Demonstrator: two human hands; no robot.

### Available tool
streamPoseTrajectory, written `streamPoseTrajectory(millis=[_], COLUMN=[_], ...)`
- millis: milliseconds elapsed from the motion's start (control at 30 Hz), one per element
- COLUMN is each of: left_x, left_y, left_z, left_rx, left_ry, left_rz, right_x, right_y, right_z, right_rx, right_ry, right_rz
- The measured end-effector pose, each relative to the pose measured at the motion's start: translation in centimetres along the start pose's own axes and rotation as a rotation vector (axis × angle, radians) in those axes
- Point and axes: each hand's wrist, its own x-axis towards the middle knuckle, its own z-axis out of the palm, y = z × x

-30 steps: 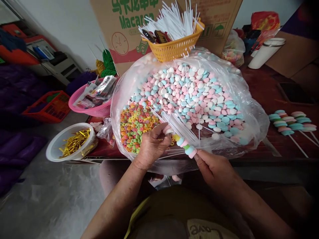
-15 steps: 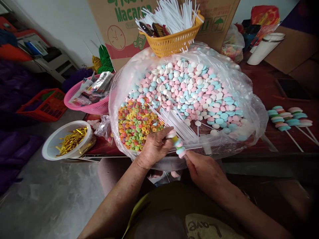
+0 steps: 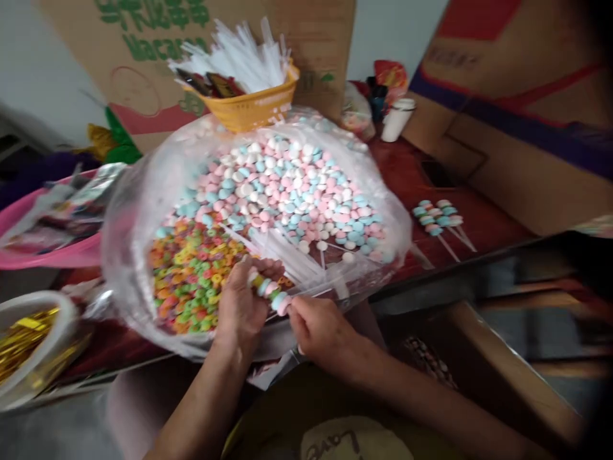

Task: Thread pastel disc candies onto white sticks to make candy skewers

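Two hands meet at the near rim of the clear bag [image 3: 143, 211]. The left hand [image 3: 242, 303] pinches the candy skewer [image 3: 269, 291]; its long axis slants toward the right hand [image 3: 318, 329], whose fingertips close on the lower end.

A short row of pastel candy discs [image 3: 269, 289] (pink, blue, green and yellowish, a little blurred) sits threaded on a thin white stick [image 3: 313, 296], lying slantwise over the near edge of the clear plastic bag [image 3: 129, 211] of sweets.
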Motion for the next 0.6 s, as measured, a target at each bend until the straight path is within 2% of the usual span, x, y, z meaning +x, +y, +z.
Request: streamPoseTrajectory(millis=[100,233,367,433,500,533,567,600], left_x=[-0.3,-0.7,-0.5,-0.3,-0.1,0.0,0.2,0.3], left_y=[-0.1,-1.2,-3.2,-3.8,-3.7,-3.4,-2.9,-2.4], left_z=[1.4,1.7,1.4,1.6,1.9,2.1,2.1,1.9], left_rx=[-0.069,0.007,0.1,0.135,0.147,0.137,0.124,0.118], left_ry=[0.045,0.162,0.104,0.077,0.024,-0.016,-0.057,-0.087], left_rz=[-0.023,-0.03,0.009,0.013,-0.006,-0.006,0.013,0.056], right_x=[0.3,0.5,1.0,1.1,0.7,0.2,-0.3,-0.8], right_y=[0.3,0.7,1.3,2.2,3.5,4.3,5.2,6.3], right_z=[0.3,0.7,2.0,2.2,0.7,-0.7,-2.6,-4.8], right_rx=[0.01,0.001,-0.027,-0.058,-0.108,-0.137,-0.17,-0.215], right_ry=[0.016,-0.036,-0.068,-0.075,-0.038,0.008,0.117,0.31], right_rz=[0.01,0.1,0.14,0.106,0.067,0.059,0.126,0.263])
